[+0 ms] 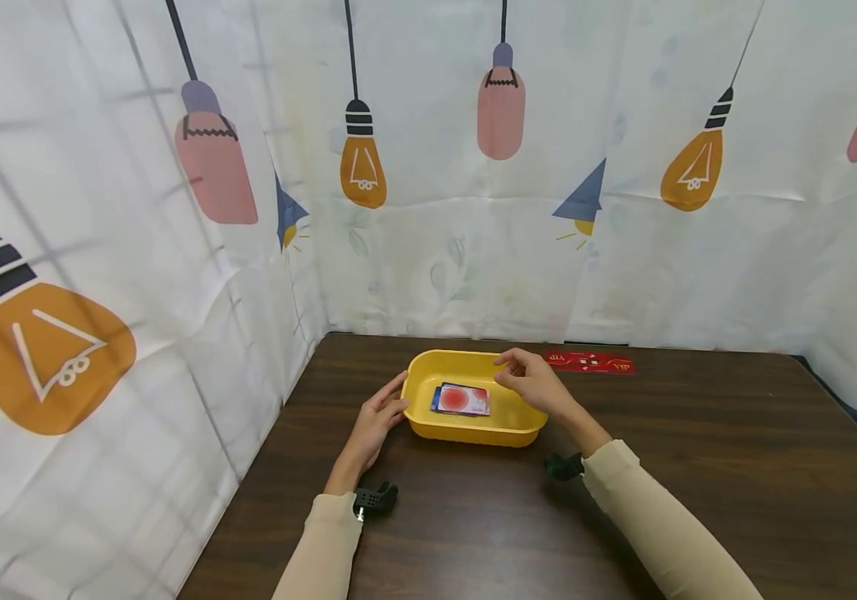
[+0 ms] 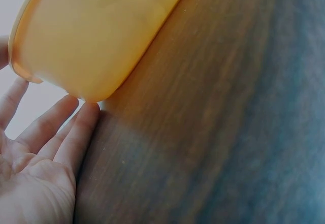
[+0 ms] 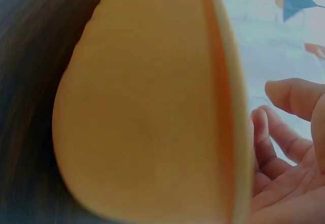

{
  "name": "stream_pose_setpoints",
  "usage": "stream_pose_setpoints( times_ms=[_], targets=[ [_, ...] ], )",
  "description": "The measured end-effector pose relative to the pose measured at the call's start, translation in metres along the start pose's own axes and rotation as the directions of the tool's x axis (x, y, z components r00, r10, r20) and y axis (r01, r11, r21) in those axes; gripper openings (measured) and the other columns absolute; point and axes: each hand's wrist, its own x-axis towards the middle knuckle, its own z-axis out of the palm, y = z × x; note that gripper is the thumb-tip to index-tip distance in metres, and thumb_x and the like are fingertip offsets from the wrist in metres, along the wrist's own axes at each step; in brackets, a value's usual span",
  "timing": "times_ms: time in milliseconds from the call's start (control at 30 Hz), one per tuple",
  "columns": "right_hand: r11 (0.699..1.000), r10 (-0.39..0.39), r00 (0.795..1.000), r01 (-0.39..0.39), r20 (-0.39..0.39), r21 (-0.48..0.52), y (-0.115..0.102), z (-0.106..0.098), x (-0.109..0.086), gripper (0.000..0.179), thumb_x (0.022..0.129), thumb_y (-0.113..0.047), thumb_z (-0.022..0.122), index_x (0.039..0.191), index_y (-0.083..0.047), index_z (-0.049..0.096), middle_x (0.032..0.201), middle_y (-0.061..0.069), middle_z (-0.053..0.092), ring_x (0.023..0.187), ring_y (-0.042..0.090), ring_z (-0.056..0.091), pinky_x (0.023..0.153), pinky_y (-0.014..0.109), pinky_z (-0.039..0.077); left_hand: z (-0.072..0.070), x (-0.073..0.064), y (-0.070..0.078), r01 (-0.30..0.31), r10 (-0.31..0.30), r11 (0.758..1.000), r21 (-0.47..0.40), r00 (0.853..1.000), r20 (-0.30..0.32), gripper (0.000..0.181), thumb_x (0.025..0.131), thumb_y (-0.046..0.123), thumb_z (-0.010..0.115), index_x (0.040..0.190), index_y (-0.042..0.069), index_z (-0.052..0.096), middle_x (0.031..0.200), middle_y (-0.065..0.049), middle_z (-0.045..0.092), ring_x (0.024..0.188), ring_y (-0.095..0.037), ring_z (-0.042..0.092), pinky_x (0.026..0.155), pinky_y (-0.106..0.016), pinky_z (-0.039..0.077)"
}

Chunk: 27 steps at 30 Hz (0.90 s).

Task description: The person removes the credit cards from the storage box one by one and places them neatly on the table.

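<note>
A yellow plastic tray (image 1: 473, 434) stands near the back edge of the table. Inside it lies a small stack of cards; a white card with a red circle (image 1: 466, 400) is on top, and a blue edge shows beneath. My left hand (image 1: 374, 425) is at the tray's left end with fingers extended. In the left wrist view its fingertips (image 2: 87, 113) reach the tray's lower corner. Over the tray's right side hovers my right hand (image 1: 537, 383), fingers loosely bent. The right wrist view shows its thumb (image 3: 289, 94) apart from the fingers, with nothing visible between them.
Behind the right hand, a red strip marked VIP (image 1: 589, 362) lies flat on the dark wooden table (image 1: 443, 525). A white curtain (image 1: 428, 275) printed with lamps hangs along the back and left. A dark wrist strap (image 1: 376, 499) is on the left wrist.
</note>
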Motion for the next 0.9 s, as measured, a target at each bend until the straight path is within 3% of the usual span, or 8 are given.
stream_pose_setpoints(
  times_ms=[300, 567, 900],
  targets=[
    [0.998, 0.07, 0.997, -0.07, 0.018, -0.002, -0.003, 0.028, 0.018, 0.034, 0.096, -0.017, 0.071, 0.125, 0.0, 0.064, 0.094, 0.009, 0.063, 0.082, 0.021, 0.054, 0.065, 0.027, 0.045, 0.001, -0.001, 0.002, -0.001, 0.001, 1.0, -0.004, 1.0, -0.006, 0.051, 0.105, 0.014, 0.057, 0.154, 0.026, 0.049, 0.155, -0.012, 0.052, 0.141, -0.03, 0.051, 0.106, -0.031, 0.052],
    [0.987, 0.15, 0.987, -0.153, 0.064, 0.049, 0.011, 0.042, 0.022, 0.035, 0.094, -0.013, 0.072, 0.125, 0.0, 0.063, 0.09, 0.01, 0.062, 0.066, 0.022, 0.06, 0.059, 0.027, 0.047, 0.004, -0.002, -0.001, -0.01, 0.01, 1.0, -0.001, 1.0, -0.003, 0.051, 0.105, 0.013, 0.056, 0.154, 0.024, 0.049, 0.156, -0.012, 0.051, 0.141, -0.03, 0.05, 0.111, -0.039, 0.049],
    [0.984, 0.18, 0.981, -0.178, 0.076, -0.028, 0.013, 0.044, 0.025, 0.036, 0.092, -0.013, 0.076, 0.123, 0.0, 0.065, 0.089, 0.009, 0.06, 0.068, 0.018, 0.055, 0.059, 0.024, 0.045, 0.002, -0.001, 0.002, -0.005, 0.005, 1.0, 0.001, 1.0, -0.006, 0.051, 0.105, 0.014, 0.057, 0.155, 0.025, 0.048, 0.156, -0.012, 0.05, 0.142, -0.03, 0.05, 0.106, -0.031, 0.052]
  ],
)
